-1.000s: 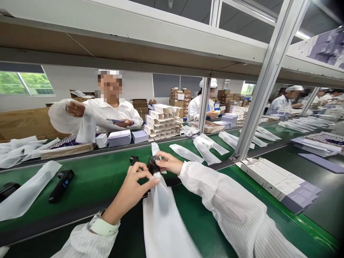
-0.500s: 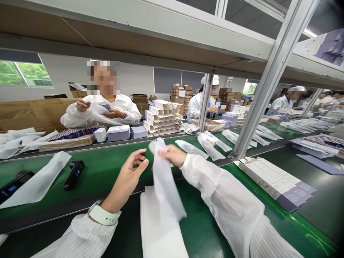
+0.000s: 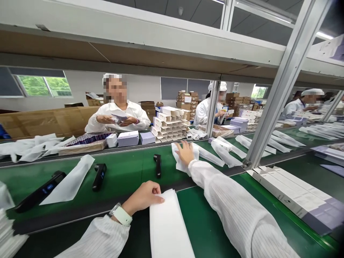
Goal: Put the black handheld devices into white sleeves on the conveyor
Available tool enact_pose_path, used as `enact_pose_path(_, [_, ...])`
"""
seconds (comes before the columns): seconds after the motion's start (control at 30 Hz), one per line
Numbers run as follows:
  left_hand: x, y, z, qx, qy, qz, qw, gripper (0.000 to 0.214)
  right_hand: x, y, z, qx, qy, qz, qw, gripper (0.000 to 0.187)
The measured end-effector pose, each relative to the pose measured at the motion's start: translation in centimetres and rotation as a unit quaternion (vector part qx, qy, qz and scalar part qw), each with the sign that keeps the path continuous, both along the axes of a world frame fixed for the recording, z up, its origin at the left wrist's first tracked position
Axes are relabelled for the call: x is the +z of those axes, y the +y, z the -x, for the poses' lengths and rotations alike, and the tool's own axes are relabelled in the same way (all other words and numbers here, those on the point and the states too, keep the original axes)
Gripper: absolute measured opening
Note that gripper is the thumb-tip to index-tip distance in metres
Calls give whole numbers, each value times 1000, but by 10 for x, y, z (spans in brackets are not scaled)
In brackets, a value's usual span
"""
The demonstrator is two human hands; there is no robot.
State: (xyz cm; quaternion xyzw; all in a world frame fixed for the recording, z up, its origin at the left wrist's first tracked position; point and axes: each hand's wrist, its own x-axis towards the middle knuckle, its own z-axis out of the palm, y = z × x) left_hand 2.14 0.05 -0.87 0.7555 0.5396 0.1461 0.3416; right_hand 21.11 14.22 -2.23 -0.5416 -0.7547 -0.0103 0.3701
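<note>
My left hand [image 3: 147,197] has its fingers curled at the top left corner of a stack of white translucent sleeves [image 3: 169,225], thumb pressed on the uppermost one. The stack lies on the near work surface. Farther out, my right hand [image 3: 185,153] is spread flat over a single translucent sleeve [image 3: 180,165] on the green conveyor belt. Left of that sleeve, a black handheld device [image 3: 158,166] lies on the belt by itself. Two more black devices, one a handheld device [image 3: 99,177] and one a longer device [image 3: 40,190], lie around another sleeve [image 3: 70,181].
Flattened white and purple cartons [image 3: 298,197] lie on the right. A metal post [image 3: 281,86] rises beside them to an overhead shelf [image 3: 150,39]. Across the belt, a co-worker [image 3: 118,111] handles a sleeve behind purple boxes [image 3: 128,139] and stacked open cartons [image 3: 170,125].
My right hand has moved the sleeve from the air down onto the belt and spread its fingers. My left hand has dropped to the stack. The middle black device has come into view.
</note>
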Motion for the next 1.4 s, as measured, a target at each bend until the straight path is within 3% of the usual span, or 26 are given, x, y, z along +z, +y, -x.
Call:
enact_pose_path(0.07, [4,-4,-1,4,18,-23,1000,27,-2,-10,33,73,-70,3,995,37])
enact_pose_path(0.13, [8,-10,-3,6,35,-47,998,26,-5,-18,62,120,-83,67,987,41])
enact_pose_path(0.27, [14,-24,-6,5,31,-71,997,20,-12,-24,88,64,4,232,971,33])
enact_pose_path(0.33, [14,-27,-6,25,29,-91,995,14,-14,-21,83,25,62,267,961,30])
enact_pose_path(0.4, [12,-27,-5,41,49,-116,991,10,-14,-15,69,7,106,280,954,42])
enact_pose_path(0.57, [7,-23,-3,8,75,-179,981,21,-2,-11,22,32,215,331,918,60])
enact_pose_path(0.63, [5,-24,-3,-14,93,-212,973,26,10,-22,10,108,301,363,875,68])
enact_pose_path(0.77, [3,-26,-5,-45,134,-261,955,27,38,-56,10,321,515,364,707,87])
enact_pose_path(0.83, [2,-25,-6,-46,145,-272,950,27,48,-72,17,368,540,330,681,88])
enact_pose_path(0.97, [1,-24,-7,-39,156,-289,944,29,54,-87,26,392,522,318,688,78])
enact_pose_path(1.13, [4,-23,-6,-17,112,-289,950,34,55,-80,18,377,521,291,708,74])
enact_pose_path(1.3, [11,-25,-8,30,21,-256,966,36,51,-77,18,377,501,306,716,72])
enact_pose_path(1.4, [17,-24,-11,83,-61,-251,962,35,42,-81,27,382,464,342,723,59])
